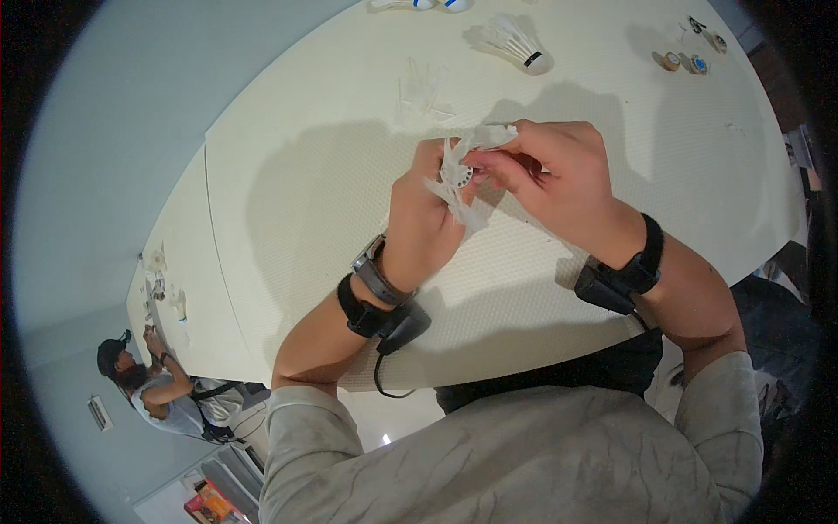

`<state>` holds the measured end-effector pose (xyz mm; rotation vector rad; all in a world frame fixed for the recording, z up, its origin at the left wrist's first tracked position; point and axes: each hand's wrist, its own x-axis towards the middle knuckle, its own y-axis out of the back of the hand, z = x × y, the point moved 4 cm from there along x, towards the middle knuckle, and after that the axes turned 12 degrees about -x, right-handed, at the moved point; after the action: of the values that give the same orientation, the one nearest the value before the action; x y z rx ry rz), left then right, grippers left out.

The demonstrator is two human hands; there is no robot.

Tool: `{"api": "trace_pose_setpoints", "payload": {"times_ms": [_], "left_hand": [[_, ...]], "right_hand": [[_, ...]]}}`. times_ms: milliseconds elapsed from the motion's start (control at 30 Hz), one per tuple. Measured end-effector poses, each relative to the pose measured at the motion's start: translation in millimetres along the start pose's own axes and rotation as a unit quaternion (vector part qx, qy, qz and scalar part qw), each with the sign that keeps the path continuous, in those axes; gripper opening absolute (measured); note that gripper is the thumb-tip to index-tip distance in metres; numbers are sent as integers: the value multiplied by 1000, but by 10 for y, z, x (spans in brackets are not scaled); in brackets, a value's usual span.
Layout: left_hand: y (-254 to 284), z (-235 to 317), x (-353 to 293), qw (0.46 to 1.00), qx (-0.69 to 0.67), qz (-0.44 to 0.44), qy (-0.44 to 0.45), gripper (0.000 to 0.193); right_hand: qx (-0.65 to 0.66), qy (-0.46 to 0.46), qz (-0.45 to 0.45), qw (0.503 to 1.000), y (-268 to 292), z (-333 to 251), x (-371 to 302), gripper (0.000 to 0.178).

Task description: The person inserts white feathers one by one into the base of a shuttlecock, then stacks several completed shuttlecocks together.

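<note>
My left hand (pixel 421 210) is closed around a worn shuttlecock (pixel 457 175), whose ring of small dark holes or stubs faces up between the fingers. Ragged white feathers stick out on either side of it. My right hand (pixel 566 170) meets it from the right, thumb and fingers pinched together at the ring, against a white feather piece (pixel 491 136). Whether that piece is still joined to the shuttlecock I cannot tell. The cork end is hidden in the left hand. Just beyond the hands lie loose feather bits (pixel 425 94) on the white table (pixel 323 201).
A whole shuttlecock (pixel 517 44) lies on its side further back, with others (pixel 454 4) cut off at the top edge. Small cork bases (pixel 670 61) and scraps sit at the far right. Another person (pixel 157 384) works at the table's far left end.
</note>
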<state>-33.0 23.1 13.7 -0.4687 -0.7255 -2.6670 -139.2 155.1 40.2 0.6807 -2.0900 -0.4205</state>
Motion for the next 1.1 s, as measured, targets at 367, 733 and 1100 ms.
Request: {"api": "trace_pose_setpoints", "payload": {"times_ms": [367,733,1100], "left_hand": [[23,-140,-80,995,-80,-21,56,30],[24,-170,-102,988,-117,-21,99,28],[22,-145,-89,987,-125,-14,102,27]], "right_hand": [[34,-71,-55,995,-53,-27,13,26],[98,-117,-55,987,-106,7,-21,21],[53,-81,-35,995,-66,-22,-7,21]]}}
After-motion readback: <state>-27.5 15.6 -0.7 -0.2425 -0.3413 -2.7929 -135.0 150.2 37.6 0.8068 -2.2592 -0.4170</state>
